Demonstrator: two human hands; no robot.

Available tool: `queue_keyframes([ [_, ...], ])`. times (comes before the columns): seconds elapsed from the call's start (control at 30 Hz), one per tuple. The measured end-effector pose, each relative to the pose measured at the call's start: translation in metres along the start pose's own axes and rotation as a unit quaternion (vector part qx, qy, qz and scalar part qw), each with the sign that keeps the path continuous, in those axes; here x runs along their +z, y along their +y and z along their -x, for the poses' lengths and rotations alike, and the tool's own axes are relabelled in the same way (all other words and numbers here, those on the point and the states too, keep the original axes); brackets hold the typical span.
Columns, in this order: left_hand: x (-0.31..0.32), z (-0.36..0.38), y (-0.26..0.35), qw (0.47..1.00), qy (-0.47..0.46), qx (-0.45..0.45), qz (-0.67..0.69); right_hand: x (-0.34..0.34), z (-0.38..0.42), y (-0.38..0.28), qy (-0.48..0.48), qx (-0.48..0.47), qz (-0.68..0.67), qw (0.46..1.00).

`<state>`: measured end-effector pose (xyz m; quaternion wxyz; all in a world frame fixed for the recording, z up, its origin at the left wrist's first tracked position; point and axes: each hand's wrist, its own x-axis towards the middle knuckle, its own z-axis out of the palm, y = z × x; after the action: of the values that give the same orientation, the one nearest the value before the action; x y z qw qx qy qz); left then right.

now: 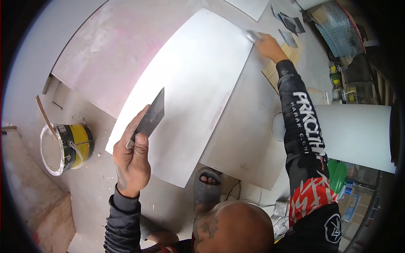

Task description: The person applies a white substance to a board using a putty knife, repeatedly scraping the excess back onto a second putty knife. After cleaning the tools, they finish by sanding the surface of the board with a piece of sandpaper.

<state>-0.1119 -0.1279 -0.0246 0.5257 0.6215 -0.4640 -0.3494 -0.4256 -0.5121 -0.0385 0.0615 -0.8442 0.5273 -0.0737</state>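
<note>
- Stick (pixel 45 114): well to the left of the left hand, leaning out over the rim of the bucket.
- Bucket (pixel 79 143): left of the left hand and apart from it, yellow and black outside, its rim smeared white.
- Left hand (pixel 133 162): narrow, thumb and fingers closed around a scraper, over the near left part of the panel.
- Scraper (pixel 152 116): grey and flat, tilted up beyond the left hand's thumb; whether it touches the panel, I cannot tell.
- Panel (pixel 194 76): white, reaching from beneath the left hand to the right hand at its far right corner.
- Sandal (pixel 200 192): to the right of the left hand and nearer the body, on a foot with toes showing.
- Board (pixel 242 130): grey, between the panel and the right sleeve.
- Tool (pixel 252 36): grey and blurred, in the right hand at the panel's corner.
- Right hand (pixel 270 47): narrow, fingers curled on the tool.
- Wood (pixel 292 55): just right of the right hand.
- Dark sheets (pixel 292 24): beyond the right hand, to its right.
- White sheet (pixel 358 130): right of the right sleeve.
</note>
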Motion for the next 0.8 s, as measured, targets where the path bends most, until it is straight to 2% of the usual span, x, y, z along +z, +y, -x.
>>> queue_keyframes([
  [0.07, 0.000, 0.000, 0.000, 1.000, -0.003, -0.003, 0.008, -0.007, -0.015, 0.014, 0.000, 0.095, -0.038, 0.995],
  [0.1, 0.001, 0.000, -0.001, 1.000, 0.001, 0.001, 0.012, -0.006, -0.022, 0.021, -0.037, 0.108, -0.035, 0.993],
  [0.23, -0.003, 0.002, -0.002, 1.000, 0.012, 0.001, 0.013, 0.004, -0.033, 0.017, -0.028, 0.067, 0.016, 0.997],
  [0.3, -0.006, 0.003, -0.001, 0.999, 0.019, -0.008, 0.030, -0.002, -0.036, 0.000, -0.080, 0.137, -0.023, 0.987],
  [0.43, -0.016, 0.007, -0.003, 0.998, 0.044, -0.021, 0.028, 0.003, -0.046, -0.005, -0.051, 0.085, -0.031, 0.995],
  [0.57, -0.029, 0.009, -0.008, 0.999, 0.037, -0.034, 0.021, -0.005, -0.025, -0.025, -0.091, 0.073, -0.049, 0.992],
  [0.67, -0.032, 0.009, -0.006, 0.992, 0.095, -0.026, 0.082, -0.009, -0.002, -0.041, -0.110, 0.063, -0.048, 0.991],
  [0.73, -0.039, 0.007, -0.007, 0.977, 0.148, -0.069, 0.136, -0.008, 0.011, -0.054, -0.132, 0.073, -0.046, 0.987],
  [0.8, -0.048, 0.007, -0.011, 0.968, 0.151, -0.068, 0.190, -0.004, 0.033, -0.061, -0.132, 0.033, -0.046, 0.990],
])
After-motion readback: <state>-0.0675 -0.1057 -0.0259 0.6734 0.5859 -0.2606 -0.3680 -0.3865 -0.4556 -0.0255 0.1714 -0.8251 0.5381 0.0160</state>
